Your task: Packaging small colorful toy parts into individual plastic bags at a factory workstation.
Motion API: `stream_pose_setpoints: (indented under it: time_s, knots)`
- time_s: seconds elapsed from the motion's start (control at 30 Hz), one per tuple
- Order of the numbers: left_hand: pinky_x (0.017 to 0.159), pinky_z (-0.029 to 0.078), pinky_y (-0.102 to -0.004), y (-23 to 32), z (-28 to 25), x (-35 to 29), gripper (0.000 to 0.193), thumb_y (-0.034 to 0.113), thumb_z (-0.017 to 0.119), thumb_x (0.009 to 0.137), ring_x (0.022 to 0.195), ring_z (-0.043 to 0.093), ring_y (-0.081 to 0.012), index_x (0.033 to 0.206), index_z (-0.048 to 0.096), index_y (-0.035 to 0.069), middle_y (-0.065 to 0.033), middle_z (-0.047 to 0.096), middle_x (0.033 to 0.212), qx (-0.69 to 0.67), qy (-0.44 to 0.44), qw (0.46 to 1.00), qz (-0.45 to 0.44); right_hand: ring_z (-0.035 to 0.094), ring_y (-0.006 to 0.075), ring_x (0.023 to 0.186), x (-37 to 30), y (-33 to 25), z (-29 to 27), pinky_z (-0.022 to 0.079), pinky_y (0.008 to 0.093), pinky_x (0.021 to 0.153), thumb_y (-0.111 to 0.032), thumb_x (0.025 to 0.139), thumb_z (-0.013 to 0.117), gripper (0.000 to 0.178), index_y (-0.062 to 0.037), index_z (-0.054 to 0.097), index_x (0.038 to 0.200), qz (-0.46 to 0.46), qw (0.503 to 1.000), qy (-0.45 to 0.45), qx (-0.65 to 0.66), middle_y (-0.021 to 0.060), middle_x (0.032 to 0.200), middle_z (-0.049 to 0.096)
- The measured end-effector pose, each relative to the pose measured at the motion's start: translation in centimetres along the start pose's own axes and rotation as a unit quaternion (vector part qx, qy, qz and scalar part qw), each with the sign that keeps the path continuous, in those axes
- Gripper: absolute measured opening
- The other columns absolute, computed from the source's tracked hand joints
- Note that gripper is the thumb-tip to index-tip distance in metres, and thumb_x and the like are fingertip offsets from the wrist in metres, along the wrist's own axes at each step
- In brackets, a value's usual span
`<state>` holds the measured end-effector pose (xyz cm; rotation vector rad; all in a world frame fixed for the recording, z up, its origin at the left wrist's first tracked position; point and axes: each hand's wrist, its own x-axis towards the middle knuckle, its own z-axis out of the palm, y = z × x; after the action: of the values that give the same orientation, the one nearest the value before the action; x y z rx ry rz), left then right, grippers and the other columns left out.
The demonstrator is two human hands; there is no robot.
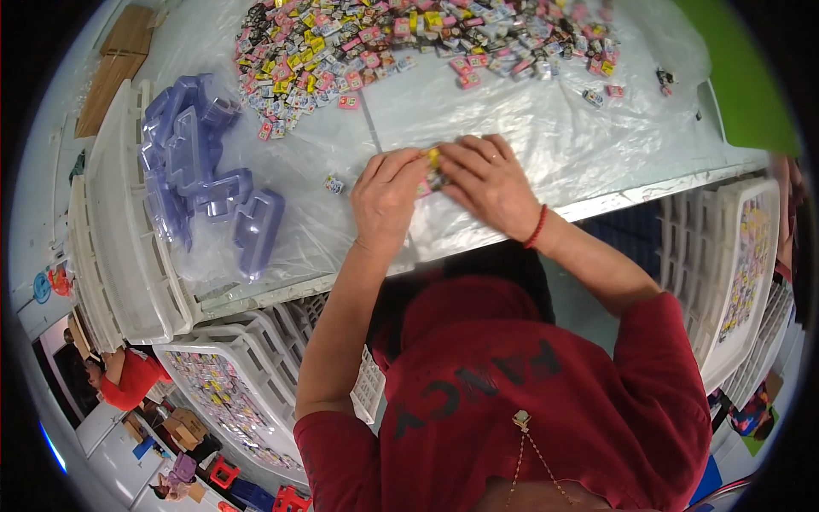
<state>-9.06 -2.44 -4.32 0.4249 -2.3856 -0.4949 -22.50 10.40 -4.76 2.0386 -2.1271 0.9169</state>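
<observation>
Small packets (432, 159): between left hand (384, 196) and right hand (490, 179); fingers touching, grip blurred, cannot tell. Step: apparently grouping; next move seemingly needs alignment. From hands: packet heap (320, 55), twelve o'clock; blue trays (185, 149), nine.

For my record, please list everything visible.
Table: one, pale, centre
Plastic sheet: one, clear, on table
Small pieces: uncounted, multicoloured, upper centre
Handled pieces: few, yellow and pink, centre
Loose piece: one, whitish, left of centre
Trays: several, purplish, left
Crates: many, white, both sides
Cardboard boxes: several, brown, left
Panel: one, green, upper right
Stools: at least two, red, lower left
Co-workers: at least two, one in red, left
Shirt: one, dark red, bottom
Bracelet: one, red, centre right
Necklace: one, gold, bottom
Left grip: one, bare, centre
Right grip: one, bare, centre
</observation>
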Motion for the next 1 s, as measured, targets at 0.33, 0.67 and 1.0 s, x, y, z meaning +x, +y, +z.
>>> stream_pose_setpoints:
  time_s: [0.33,0.67,1.0]
  knots:
    - [0.073,0.05,-0.0305,-0.34,-0.27,0.08,0.012,0.011,0.069,0.076,0.083,0.06,-0.0203,0.087,0.072,0.01,0.0006,0.068,0.096,-0.041,-0.036,0.995,-0.087,0.05,0.0258,0.112,-0.09,-0.11,0.03,0.038,0.0417,0.095,-0.017,0.075,0.07,0.038,-0.0048,0.062,0.111,-0.001,1.0,0.0,-0.013,0.0063,0.124,0.056]
    - [0.073,0.05,-0.0307,-0.69,-0.44,0.19,0.013,0.011,0.069,0.075,0.083,0.06,-0.0208,0.087,0.072,0.009,-0.0004,0.068,0.096,-0.043,-0.038,0.996,-0.075,0.048,0.0337,0.115,-0.72,0.24,-0.13,0.038,0.0496,0.099,-0.014,0.075,0.069,0.034,-0.0157,0.064,0.108,-0.041,0.999,-0.009,0.0,0.0137,0.129,0.051]
    - [0.077,0.05,-0.0313,-0.77,-0.42,-0.22,0.019,0.005,0.066,0.07,0.093,0.061,-0.022,0.088,0.068,0.007,-0.0023,0.065,0.099,0.027,-0.038,0.998,0.035,0.047,0.0347,0.121,-0.8,0.13,-0.25,0.033,0.052,0.104,-0.014,0.077,0.069,0.026,-0.0152,0.067,0.103,-0.028,0.999,-0.021,0.039,0.0143,0.129,0.051]
